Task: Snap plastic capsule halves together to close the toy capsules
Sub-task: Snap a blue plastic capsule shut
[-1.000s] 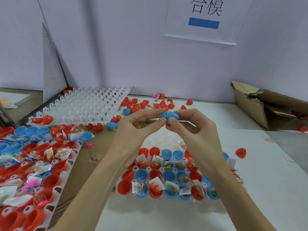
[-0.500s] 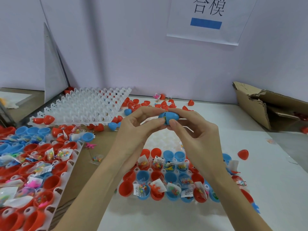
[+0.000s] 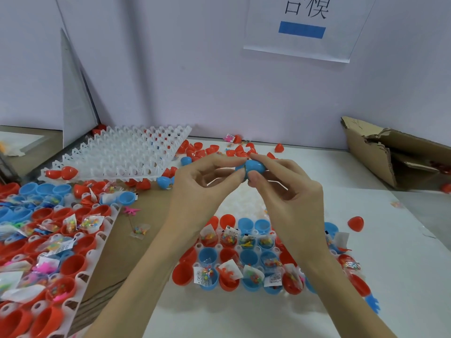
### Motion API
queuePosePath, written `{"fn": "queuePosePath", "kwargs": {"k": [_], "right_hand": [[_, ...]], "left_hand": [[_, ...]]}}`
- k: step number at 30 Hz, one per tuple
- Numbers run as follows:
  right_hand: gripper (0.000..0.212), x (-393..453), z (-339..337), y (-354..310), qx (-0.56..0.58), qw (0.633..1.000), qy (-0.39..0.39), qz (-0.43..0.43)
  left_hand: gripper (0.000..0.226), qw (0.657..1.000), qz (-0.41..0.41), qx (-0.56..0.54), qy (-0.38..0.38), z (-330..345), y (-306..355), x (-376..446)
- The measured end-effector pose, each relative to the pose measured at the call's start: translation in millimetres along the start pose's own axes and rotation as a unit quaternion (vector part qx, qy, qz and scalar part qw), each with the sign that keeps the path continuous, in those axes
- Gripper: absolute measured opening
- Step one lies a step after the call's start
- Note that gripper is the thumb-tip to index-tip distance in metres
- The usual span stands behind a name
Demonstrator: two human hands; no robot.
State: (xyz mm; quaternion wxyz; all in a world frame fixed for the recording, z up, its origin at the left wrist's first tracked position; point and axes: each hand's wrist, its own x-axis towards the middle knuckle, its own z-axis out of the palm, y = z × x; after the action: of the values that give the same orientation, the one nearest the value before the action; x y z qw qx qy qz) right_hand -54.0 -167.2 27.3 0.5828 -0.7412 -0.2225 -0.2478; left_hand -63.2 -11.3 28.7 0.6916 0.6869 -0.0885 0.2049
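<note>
We pinch blue capsule [image 3: 253, 167] between both hands, left hand [image 3: 202, 189] and right hand [image 3: 290, 193] opposed so halves press together; held above filled tray [image 3: 244, 262] on bench [image 3: 390, 276], ready to drop

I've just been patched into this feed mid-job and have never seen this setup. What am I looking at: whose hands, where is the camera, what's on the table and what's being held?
No machine here: a person works bare-handed, and the single camera sits on their head, looking forward and down. The left hand and right hand together pinch one blue capsule at fingertip level, above the table. Below them a tray of open red and blue capsule halves holds small bagged toys. A second filled tray lies at left, an empty white tray behind it, loose red halves near the wall, and a torn cardboard box at right.
</note>
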Motion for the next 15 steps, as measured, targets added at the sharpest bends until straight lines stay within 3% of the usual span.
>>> {"fn": "queuePosePath", "kwargs": {"k": [15], "right_hand": [[0.038, -0.8, 1.0, -4.8, -0.025, 0.999, 0.022, -0.017]], "left_hand": [[0.029, 0.999, -0.02, -0.027, 0.006, 3.0, -0.2, 0.0]]}}
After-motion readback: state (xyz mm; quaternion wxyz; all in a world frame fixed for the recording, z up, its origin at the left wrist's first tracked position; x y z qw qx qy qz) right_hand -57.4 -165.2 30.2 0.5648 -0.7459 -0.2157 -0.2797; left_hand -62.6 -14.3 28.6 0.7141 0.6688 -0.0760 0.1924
